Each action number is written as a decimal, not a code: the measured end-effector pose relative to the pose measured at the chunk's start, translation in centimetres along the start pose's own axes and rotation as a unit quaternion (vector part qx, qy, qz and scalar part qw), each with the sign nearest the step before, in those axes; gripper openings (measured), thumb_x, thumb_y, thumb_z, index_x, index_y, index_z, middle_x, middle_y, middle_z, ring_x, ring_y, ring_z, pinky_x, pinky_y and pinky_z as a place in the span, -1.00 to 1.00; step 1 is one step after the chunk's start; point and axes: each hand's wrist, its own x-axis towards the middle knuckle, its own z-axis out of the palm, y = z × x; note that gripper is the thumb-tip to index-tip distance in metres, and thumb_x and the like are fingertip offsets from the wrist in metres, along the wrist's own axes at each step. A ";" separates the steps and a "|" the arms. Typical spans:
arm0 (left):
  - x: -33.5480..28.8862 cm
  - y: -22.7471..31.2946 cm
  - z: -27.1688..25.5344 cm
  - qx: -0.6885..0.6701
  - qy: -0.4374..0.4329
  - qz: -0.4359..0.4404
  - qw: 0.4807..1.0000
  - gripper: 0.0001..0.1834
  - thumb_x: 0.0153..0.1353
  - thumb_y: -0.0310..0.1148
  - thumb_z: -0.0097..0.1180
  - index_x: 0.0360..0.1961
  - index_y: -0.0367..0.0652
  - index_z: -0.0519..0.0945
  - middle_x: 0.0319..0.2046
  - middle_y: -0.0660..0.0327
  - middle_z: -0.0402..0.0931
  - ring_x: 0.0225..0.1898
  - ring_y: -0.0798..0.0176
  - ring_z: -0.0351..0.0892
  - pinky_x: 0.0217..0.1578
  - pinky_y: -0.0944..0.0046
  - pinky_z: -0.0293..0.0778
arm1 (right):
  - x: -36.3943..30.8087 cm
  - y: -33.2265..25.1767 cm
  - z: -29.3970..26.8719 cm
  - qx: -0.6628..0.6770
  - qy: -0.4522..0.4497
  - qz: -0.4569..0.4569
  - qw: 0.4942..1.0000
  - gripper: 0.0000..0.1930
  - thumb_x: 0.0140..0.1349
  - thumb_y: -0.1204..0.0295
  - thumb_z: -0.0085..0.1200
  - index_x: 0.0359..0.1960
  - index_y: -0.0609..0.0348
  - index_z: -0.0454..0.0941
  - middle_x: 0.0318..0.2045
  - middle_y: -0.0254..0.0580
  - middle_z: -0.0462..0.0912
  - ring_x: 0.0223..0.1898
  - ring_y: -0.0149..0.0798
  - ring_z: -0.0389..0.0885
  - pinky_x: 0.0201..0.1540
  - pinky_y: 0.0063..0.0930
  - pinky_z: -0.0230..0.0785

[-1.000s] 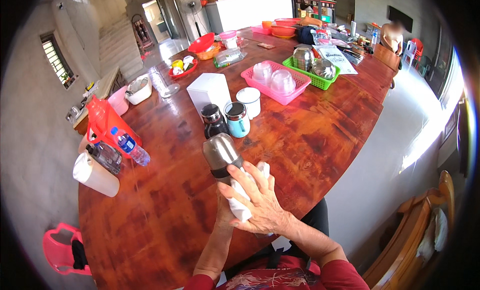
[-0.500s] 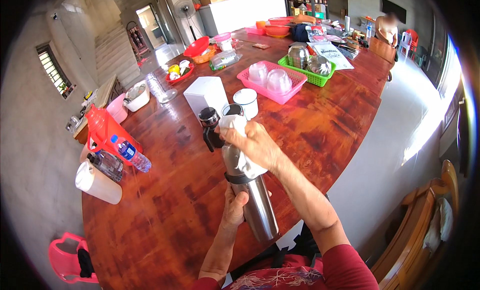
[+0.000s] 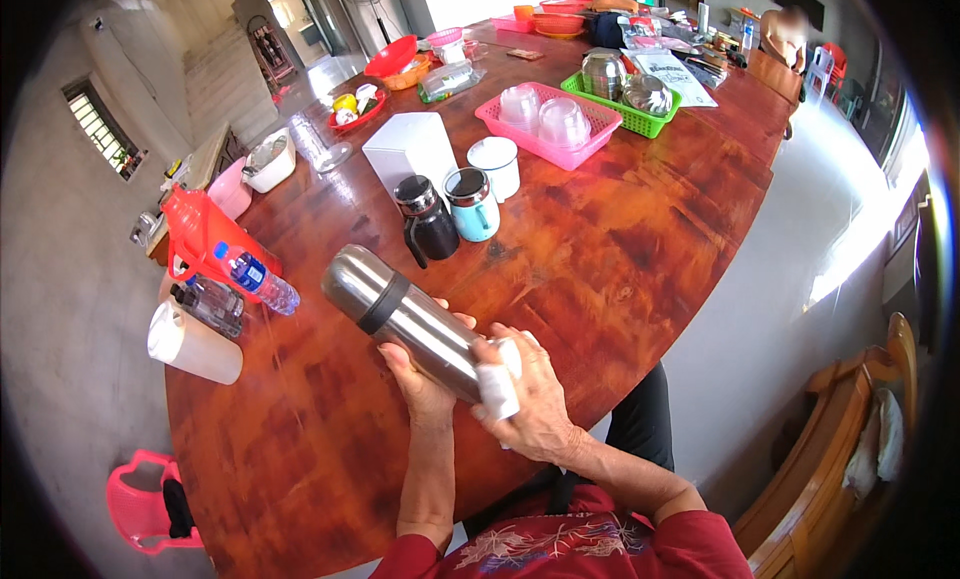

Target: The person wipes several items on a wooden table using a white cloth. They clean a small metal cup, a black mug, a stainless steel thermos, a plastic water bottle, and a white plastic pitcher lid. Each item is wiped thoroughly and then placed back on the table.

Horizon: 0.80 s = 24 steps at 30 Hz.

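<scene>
A silver thermos flask with a black band slants over the near part of the table, its rounded top toward the far left. My left hand is wrapped round its body from beneath. My right hand presses a white cloth against the flask's lower end; those fingers are slightly blurred. Beyond the flask stand a black mug with a handle and a light blue mug, both with dark lids. A white enamel-like cup and a white box are just behind them.
On the left are a red jug, a plastic water bottle and a whitish cylindrical container. Pink and green baskets hold glassware and metal items. A wooden bench is at right; another person sits far off.
My hands have brought the flask lower and tipped its top to the left. The cloth has gone from the upper part to the lower end. The light blue mug has come into clear view.
</scene>
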 end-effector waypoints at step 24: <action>-1.1 -0.1 1.3 0.040 0.007 -0.068 0.997 -0.21 0.11 -0.03 0.25 0.24 -0.20 0.19 -0.02 0.08 0.45 -0.05 0.16 0.53 -0.06 0.18 0.52 | 0.2 0.5 -0.8 -0.011 -0.029 -0.118 0.993 -0.16 0.00 -0.02 0.18 0.35 -0.11 0.18 0.36 0.14 0.02 0.35 0.22 0.00 0.25 0.08 0.04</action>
